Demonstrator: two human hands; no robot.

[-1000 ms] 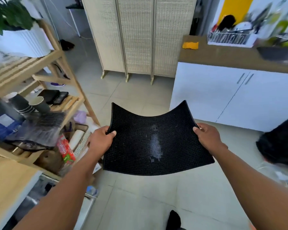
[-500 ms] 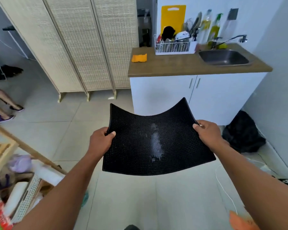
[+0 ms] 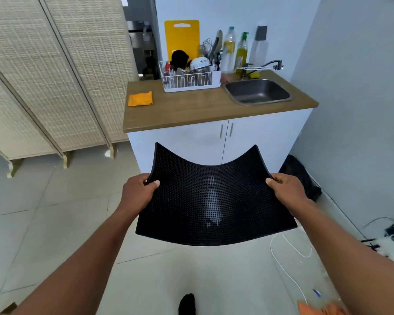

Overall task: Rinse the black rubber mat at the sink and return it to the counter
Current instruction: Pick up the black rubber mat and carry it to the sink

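Black mat (image 3: 205,201): sagging, gripped by left hand (image 3: 138,192) and right hand (image 3: 287,189)
Sink (image 3: 258,92): ahead, right end of counter (image 3: 191,110), nearer right hand

Two hands are in view — the left hand (image 3: 138,192) and the right hand (image 3: 287,189) — and between them they hold one black rubber mat (image 3: 210,201). One counter (image 3: 191,110) stands ahead, with one steel sink (image 3: 257,92) set into it and one tap (image 3: 263,65) above the basin. On the counter lie one orange cloth (image 3: 140,99) and one white dish rack (image 3: 189,79). One yellow cutting board (image 3: 181,38) leans on the wall behind the rack. Beside the rack stand three bottles (image 3: 229,50) — the utensils inside the rack are too crowded to count. Below, the cabinet shows two doors (image 3: 182,142) and two handles (image 3: 221,131).
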